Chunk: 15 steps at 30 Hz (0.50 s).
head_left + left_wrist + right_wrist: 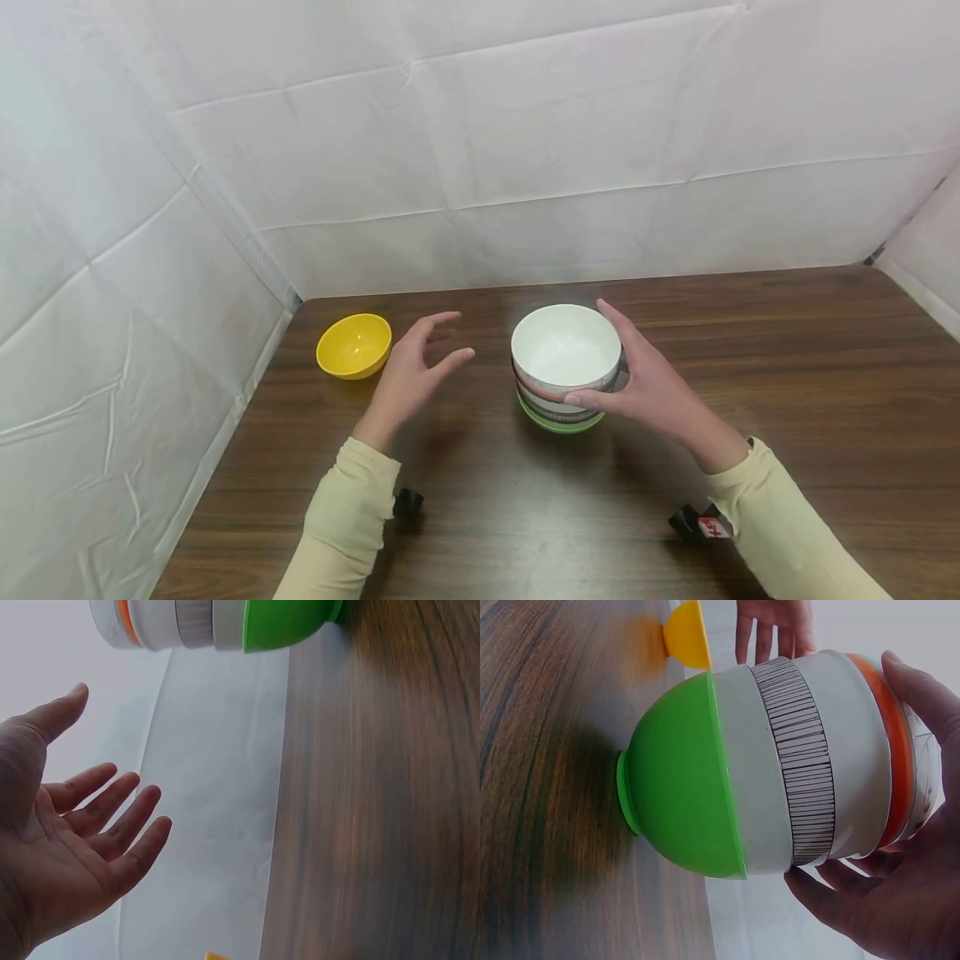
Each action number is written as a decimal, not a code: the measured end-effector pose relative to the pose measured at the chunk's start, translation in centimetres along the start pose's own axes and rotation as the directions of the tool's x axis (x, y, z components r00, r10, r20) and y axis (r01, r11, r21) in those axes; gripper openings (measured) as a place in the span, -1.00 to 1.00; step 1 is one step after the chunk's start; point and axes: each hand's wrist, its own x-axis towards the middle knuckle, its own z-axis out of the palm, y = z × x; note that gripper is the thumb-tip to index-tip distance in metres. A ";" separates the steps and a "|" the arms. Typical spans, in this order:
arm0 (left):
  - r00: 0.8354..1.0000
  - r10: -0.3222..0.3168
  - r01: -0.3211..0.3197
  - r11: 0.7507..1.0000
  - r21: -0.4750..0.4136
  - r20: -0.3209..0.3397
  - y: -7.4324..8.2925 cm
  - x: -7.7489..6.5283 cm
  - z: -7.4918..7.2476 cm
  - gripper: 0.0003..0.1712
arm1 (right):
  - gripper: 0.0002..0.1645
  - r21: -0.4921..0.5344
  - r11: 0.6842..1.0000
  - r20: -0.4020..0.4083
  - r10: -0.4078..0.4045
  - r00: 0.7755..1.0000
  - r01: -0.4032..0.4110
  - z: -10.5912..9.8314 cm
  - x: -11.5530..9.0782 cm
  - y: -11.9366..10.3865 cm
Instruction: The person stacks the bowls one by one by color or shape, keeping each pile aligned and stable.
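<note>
Several nested bowls make an upright stack on the table, with a white bowl (566, 346) on top. At the bottom of it sits a green bowl (679, 780), and between are white ones, one with a black-lined band (799, 757) and one with an orange band (889, 742). My right hand (656, 392) holds the upper part of the stack from the right, thumb on the near side and fingers round the far side. My left hand (408, 371) hovers left of the stack, fingers loosely bent and nothing in them. Beyond its wrist stands a yellow bowl (354, 346).
The brown wood table (787, 358) reaches back to a white sheet wall (555, 167), and more white sheeting (97, 358) hangs along the left edge. Black straps (693, 523) show below both wrists.
</note>
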 end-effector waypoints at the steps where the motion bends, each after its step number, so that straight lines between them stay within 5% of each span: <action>1: 1.000 -0.002 0.002 1.000 0.004 -0.005 -0.1 0.0 -0.1 -0.33 | 0.39 -0.001 1.000 0.000 0.000 1.000 0.000 0.0 0.0 0.0; 8: 0.997 0.028 -0.021 0.996 0.092 -0.070 -1.2 0.2 -1.1 -0.34 | 0.39 -0.014 1.000 0.001 0.001 1.000 -0.001 0.0 0.0 -0.1; 15: 0.991 -0.006 0.038 0.971 0.235 -0.134 -2.4 0.1 -2.8 -0.28 | 0.40 -0.010 1.000 0.003 0.001 1.000 -0.001 0.0 0.0 0.2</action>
